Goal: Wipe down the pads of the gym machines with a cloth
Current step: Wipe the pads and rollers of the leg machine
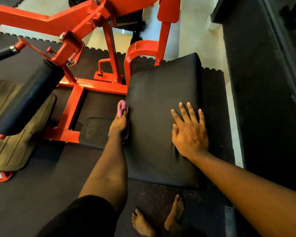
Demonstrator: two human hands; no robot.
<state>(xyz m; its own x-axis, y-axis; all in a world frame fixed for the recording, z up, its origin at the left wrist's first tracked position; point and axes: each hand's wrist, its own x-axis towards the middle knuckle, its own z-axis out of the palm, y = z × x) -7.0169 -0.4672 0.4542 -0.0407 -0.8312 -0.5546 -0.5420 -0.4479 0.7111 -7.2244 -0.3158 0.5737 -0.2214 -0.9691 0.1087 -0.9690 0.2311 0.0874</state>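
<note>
A black rectangular seat pad (162, 93) of an orange gym machine fills the middle of the head view. My left hand (119, 124) grips a pink cloth (122, 107) and holds it against the pad's left side edge. My right hand (189, 132) lies flat on top of the pad with fingers spread, pressing into the cushion near its right side. A black roller pad (29, 98) hangs on the machine's arm at the left.
The orange steel frame (72, 106) runs left of and behind the seat. A worn footplate (12, 134) lies low on the left. Dark rubber mats (41, 185) cover the floor. My bare feet (158, 218) stand just below the pad. A dark bench or ledge (263, 82) runs along the right.
</note>
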